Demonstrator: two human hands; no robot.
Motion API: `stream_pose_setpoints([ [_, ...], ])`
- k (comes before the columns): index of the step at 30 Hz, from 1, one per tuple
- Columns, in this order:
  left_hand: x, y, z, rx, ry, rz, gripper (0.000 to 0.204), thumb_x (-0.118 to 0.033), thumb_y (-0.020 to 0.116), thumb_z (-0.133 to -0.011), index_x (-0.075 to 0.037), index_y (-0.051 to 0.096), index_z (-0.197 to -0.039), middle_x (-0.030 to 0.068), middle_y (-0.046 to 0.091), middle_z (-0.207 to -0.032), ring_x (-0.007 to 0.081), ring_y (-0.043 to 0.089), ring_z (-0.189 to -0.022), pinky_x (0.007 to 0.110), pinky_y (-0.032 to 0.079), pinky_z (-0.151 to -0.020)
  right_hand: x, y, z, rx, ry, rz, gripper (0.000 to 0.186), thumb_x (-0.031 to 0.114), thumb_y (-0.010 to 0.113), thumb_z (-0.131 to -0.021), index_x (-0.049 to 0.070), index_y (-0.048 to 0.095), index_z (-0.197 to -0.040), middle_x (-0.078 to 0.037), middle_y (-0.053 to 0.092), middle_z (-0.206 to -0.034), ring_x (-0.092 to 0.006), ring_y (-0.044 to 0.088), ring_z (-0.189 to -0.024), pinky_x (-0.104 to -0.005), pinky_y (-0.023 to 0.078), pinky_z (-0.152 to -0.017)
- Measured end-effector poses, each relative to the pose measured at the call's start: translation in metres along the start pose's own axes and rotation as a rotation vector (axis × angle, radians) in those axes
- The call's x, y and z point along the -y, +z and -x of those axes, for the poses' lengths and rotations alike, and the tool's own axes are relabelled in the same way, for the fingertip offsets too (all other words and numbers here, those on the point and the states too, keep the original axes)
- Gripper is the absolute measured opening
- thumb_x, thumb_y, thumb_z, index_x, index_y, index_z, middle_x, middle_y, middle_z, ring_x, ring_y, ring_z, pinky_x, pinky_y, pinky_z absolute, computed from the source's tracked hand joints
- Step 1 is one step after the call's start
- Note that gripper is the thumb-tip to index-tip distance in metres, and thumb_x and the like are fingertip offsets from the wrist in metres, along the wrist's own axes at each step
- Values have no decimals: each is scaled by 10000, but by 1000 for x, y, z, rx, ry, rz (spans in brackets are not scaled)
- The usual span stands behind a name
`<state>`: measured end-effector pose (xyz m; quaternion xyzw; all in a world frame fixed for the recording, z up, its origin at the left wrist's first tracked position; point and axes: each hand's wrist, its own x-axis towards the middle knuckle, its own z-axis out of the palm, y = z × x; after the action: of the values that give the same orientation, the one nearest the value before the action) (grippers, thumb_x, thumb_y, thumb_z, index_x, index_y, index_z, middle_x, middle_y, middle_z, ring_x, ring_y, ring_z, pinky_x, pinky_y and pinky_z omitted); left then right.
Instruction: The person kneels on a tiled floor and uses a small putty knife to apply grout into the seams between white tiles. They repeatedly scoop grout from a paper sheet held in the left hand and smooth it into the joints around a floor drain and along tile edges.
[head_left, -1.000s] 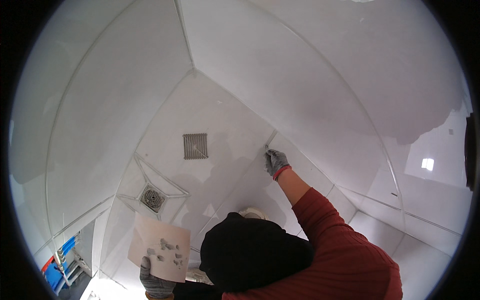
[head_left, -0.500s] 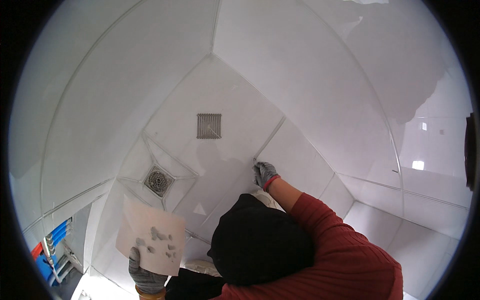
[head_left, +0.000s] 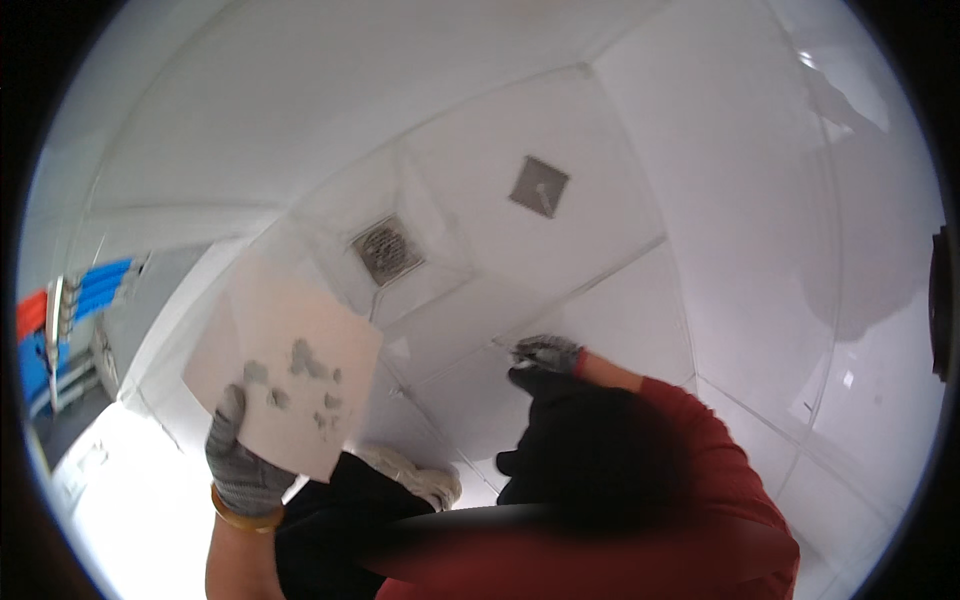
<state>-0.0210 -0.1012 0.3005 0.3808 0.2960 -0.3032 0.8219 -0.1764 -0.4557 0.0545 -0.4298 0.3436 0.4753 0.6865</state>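
My left hand [head_left: 245,462], in a grey knitted glove, grips the lower left corner of a pale pink sheet [head_left: 285,325]. Several grey paste-like dabs [head_left: 308,360] lie on the sheet's face. My right hand [head_left: 552,352], also gloved in grey, is low over the white floor tiles, near a joint [head_left: 605,280]. Its fingers are drawn together at the tips; what they hold, if anything, is too small and blurred to make out. A black cloth shape [head_left: 600,450] covers part of the view below that hand.
A square drain grate [head_left: 388,250] sits in the floor at centre left, and a ribbed grey square cover [head_left: 540,187] lies farther off. White tiled walls [head_left: 740,200] rise around the floor. Blue and red items [head_left: 100,290] stand at the far left. A pale shoe [head_left: 410,475] shows below.
The view has turned, so the drain and cover appear farther right. My left hand and the sheet appear higher and closer. My right hand's fingers are still together, near the floor.
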Motion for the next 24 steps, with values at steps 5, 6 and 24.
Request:
stream_pose_setpoints([
  [5,-9,-45,11,-42,16,82,596,-346,515,-890,-10,315,-1340,168,412,-1323,300,427,-1198,440,391,-991,47,-3,-6,34,-132,908,285,301,622,-832,22,658,-785,-64,603,-630,-148,578,-623,-339,445,-615],
  [6,-3,-54,16,-58,38,96,593,-332,508,-892,-7,303,-1343,172,405,-1325,313,419,-1204,457,386,-994,62,1,-2,69,-129,1050,309,329,626,-819,26,661,-770,-73,602,-616,-170,584,-612,-344,446,-612],
  [24,90,-157,170,-483,250,402,583,-303,517,-887,-3,313,-1343,163,439,-1301,267,431,-1200,422,360,-1024,71,163,-123,623,12,2068,482,462,485,-864,14,659,-816,-195,622,-713,-344,604,-697,-439,454,-698],
])
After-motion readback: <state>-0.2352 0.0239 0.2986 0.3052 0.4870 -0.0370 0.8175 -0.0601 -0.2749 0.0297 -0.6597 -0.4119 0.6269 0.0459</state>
